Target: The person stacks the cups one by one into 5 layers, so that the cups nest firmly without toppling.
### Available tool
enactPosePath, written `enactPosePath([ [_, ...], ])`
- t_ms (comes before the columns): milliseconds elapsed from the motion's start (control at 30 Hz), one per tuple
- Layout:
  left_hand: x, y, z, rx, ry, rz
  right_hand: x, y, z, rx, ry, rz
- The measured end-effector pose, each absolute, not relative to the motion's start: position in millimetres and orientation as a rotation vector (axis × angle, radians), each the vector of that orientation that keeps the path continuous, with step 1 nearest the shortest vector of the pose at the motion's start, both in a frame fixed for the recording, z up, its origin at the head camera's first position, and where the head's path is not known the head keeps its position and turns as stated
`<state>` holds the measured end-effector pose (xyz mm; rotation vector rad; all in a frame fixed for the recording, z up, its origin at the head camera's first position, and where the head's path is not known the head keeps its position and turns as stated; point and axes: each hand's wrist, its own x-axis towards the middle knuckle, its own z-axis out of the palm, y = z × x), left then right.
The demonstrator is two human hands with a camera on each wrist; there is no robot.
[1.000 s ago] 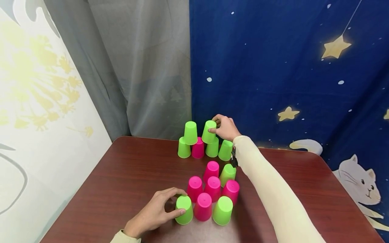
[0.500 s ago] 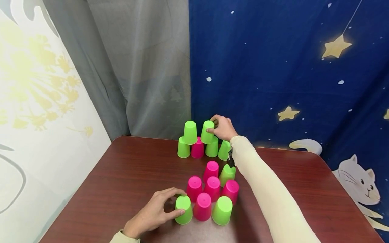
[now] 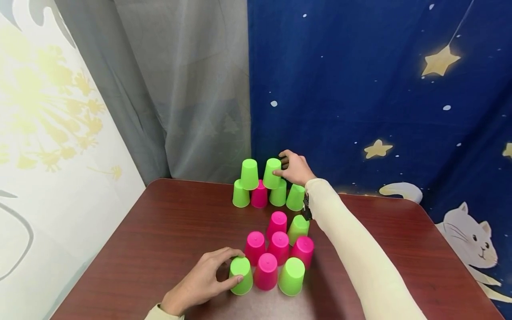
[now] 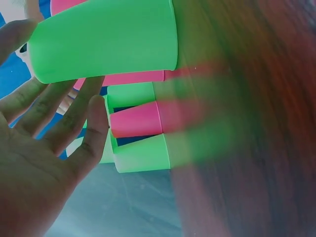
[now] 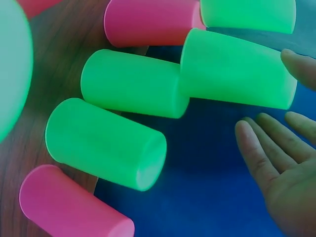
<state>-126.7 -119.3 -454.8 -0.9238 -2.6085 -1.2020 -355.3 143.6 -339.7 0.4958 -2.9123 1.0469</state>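
Near the front of the table, my left hand (image 3: 204, 280) holds an upturned green cup (image 3: 241, 275) between thumb and fingers. That cup (image 4: 103, 42) looms large in the left wrist view, fingers passing behind it. At the back, my right hand (image 3: 297, 169) is beside an upper green cup (image 3: 271, 175), thumb near its side. In the right wrist view the fingers (image 5: 259, 153) are spread apart from this cup (image 5: 232, 69). It sits across a pink cup (image 3: 259, 198) and a green cup (image 3: 278, 195). Another green cup (image 3: 250, 175) stands level to its left.
The back row also has a green cup (image 3: 241, 195) on the left and one (image 3: 295, 198) on the right. Several pink cups (image 3: 266, 272) and green cups (image 3: 292, 276) stand upturned between the arms. Curtains (image 3: 320, 89) hang behind the brown table (image 3: 180, 213).
The upper green cup has shifted slightly left toward its neighbour. My right hand has since drawn a little to the right of it. My left hand and its cup stay put.
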Motion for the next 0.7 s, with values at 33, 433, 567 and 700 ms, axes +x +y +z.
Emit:
enactPosePath([
  [33,-126.3,-119.0,-454.5,-0.922,-2.604,-1.184,-354.0,145.3,-338.1,0.494,-2.915,1.046],
  [433,-123.9,-119.7,-454.2,-0.897,-2.607,-1.114,-333.3,177.8,-316.6,0.482,-2.914,1.036],
  [567,-123.9,-119.9,-453.6,-0.878,-2.642,-1.137,-327.4,189.4,-314.2,0.486,-2.913,1.017],
  [700,-124.0,-118.8,-452.7,-0.867,-2.670,-1.142,-321.0,198.5,-313.5,0.498,-2.918,1.014],
])
